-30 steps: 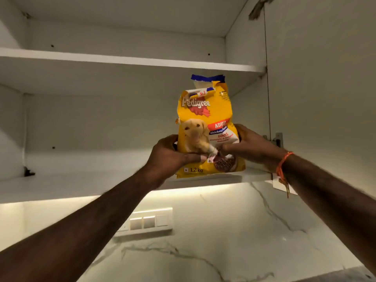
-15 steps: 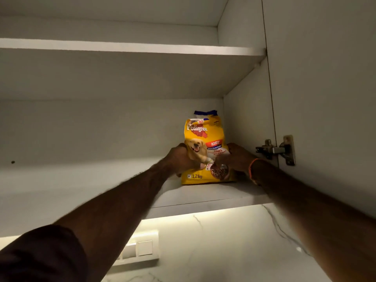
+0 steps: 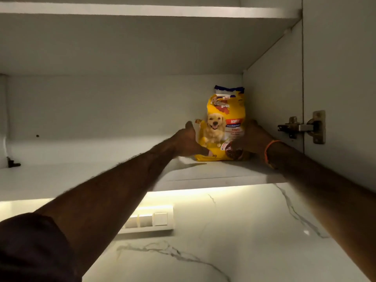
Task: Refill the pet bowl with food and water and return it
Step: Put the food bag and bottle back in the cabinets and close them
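Observation:
A yellow dog food bag (image 3: 221, 119) with a dog picture stands upright on the lower cabinet shelf (image 3: 223, 171), deep in the back right corner. My left hand (image 3: 185, 142) cups its lower left side, thumb raised and fingertips on the bag's bottom front. On the bag's lower right side rests my right hand (image 3: 252, 137), with an orange thread around the wrist. Both arms reach far into the cabinet. No pet bowl is in view.
The open cabinet door (image 3: 341, 58) with a metal hinge (image 3: 301, 127) stands at the right. An upper shelf (image 3: 142, 11) runs overhead. Below the cabinet are a lit marble wall (image 3: 234, 231) and a white switch panel (image 3: 150, 219).
Both hands have pushed the bag from the shelf's front edge to the back right corner. My left thumb has lifted away from the bag.

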`<state>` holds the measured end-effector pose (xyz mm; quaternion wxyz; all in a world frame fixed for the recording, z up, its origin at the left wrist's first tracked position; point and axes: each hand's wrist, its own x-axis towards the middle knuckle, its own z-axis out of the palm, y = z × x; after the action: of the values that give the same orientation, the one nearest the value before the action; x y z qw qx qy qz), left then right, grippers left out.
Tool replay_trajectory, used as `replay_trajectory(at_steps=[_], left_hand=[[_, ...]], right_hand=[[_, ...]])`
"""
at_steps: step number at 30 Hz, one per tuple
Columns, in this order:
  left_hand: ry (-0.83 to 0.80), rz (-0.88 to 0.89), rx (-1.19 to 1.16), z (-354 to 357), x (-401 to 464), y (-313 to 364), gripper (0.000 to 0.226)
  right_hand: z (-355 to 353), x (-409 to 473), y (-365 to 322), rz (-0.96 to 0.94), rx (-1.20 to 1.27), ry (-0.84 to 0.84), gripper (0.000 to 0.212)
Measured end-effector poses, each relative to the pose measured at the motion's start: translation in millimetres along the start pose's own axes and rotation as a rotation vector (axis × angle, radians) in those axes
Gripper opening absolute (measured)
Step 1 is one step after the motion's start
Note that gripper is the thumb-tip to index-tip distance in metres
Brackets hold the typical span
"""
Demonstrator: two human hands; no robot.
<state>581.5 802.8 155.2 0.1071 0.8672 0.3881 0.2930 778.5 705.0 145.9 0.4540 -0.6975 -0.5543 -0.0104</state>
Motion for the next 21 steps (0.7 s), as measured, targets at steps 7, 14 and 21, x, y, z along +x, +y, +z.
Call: replay_trajectory(at_steps=[7,14,21], left_hand=[[0.113,0.107,0.115,-42,-109,-29,0.119],[0.373,0.101,0.088,-77,-250,-94,0.084],[0.433,-0.107,0.093,-71,-393,-183,0.081]], right_hand=[[23,-59,-39,-0.143,0.023,0.017,0.104],[90,-189,-123,-0.302,-0.045,0.132,0.087],[204,-304,-134,-0.513,0.066,0.174,0.072]])
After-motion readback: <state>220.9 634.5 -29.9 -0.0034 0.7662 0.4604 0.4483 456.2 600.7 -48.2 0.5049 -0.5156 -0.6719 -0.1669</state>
